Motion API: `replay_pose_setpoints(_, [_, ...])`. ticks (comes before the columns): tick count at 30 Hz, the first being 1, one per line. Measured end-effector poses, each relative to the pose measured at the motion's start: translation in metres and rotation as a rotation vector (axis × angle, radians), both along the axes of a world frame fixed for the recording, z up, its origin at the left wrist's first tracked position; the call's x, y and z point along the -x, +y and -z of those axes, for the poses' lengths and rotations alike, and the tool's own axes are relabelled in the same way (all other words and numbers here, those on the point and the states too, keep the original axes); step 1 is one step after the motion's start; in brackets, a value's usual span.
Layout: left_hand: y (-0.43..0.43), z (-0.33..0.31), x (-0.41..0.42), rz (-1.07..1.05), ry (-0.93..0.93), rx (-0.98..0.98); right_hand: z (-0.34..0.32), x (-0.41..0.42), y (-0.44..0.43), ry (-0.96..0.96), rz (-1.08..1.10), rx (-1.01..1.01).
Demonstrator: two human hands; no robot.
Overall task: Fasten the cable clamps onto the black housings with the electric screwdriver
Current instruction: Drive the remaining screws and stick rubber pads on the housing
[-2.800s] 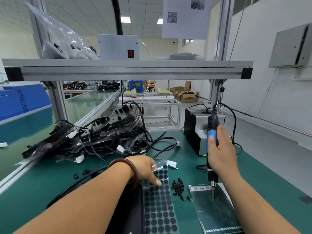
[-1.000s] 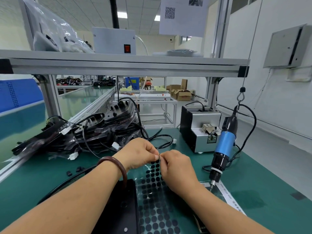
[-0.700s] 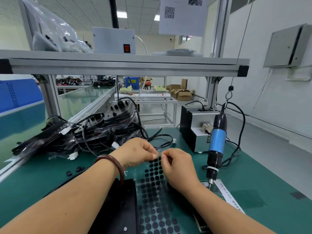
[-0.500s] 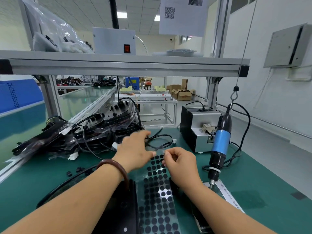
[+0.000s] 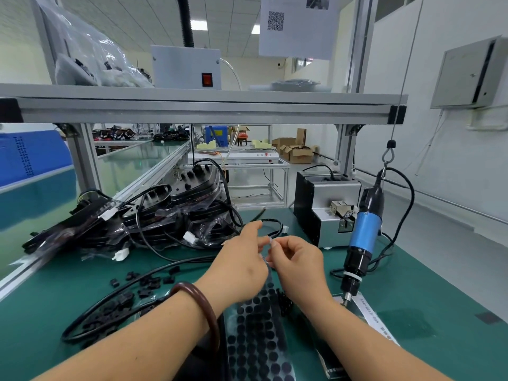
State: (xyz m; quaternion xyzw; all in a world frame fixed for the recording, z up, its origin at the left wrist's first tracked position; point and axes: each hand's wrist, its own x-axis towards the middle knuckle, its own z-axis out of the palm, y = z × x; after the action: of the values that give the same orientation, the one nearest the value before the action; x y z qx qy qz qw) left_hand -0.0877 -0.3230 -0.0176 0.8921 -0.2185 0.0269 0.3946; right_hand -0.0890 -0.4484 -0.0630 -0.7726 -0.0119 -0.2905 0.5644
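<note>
My left hand (image 5: 239,266) and my right hand (image 5: 298,266) meet fingertip to fingertip above the mat and pinch a small pale piece (image 5: 270,242) between them; what it is I cannot make out. Below them lies a clear sheet of round black pads (image 5: 255,339). The blue electric screwdriver (image 5: 363,237) hangs free on its cord right of my hands, tip just over the table. Black housings with cables (image 5: 170,213) are piled in bags at the back left. Small black cable clamps (image 5: 145,281) lie scattered on the left. A dark housing under my left forearm is mostly hidden.
A grey screw feeder (image 5: 321,213) stands behind the screwdriver. A few black screws (image 5: 284,302) lie by my right wrist. A black cable (image 5: 115,295) loops over the green mat (image 5: 428,312). A foil bag (image 5: 365,316) lies under the screwdriver tip. An aluminium shelf (image 5: 203,105) spans overhead.
My right hand has let go of the screwdriver, which now hangs and sways. The left hand reached forward half a second ago and has come back to meet the right fingertips.
</note>
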Motion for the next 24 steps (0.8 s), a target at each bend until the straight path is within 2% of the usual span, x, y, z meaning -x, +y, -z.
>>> replay_pose_setpoints(5, [0.004, 0.003, -0.004, 0.017, 0.079, 0.095, -0.001, 0.004, 0.001, -0.085, -0.053, 0.213])
replay_pose_setpoints(7, [0.008, 0.002, -0.006, -0.004, 0.142, 0.204, -0.003, 0.005, 0.002, -0.070, -0.084, 0.227])
replay_pose_setpoints(11, [0.024, -0.006, -0.008, -0.082, 0.412, 0.673, -0.016, 0.006, -0.002, 0.032, -0.143, -0.095])
replay_pose_setpoints(13, [0.031, -0.009, -0.005, -0.091, 0.483, 0.762, -0.022, 0.006, 0.000, 0.056, -0.205, -0.171])
replay_pose_setpoints(19, [0.041, -0.009, 0.005, -0.052, 0.456, 0.697, -0.030, 0.011, 0.018, 0.087, -0.279, -0.069])
replay_pose_setpoints(24, [0.055, -0.009, 0.014, -0.030, 0.382, 0.593, -0.032, 0.014, 0.025, 0.111, -0.285, -0.074])
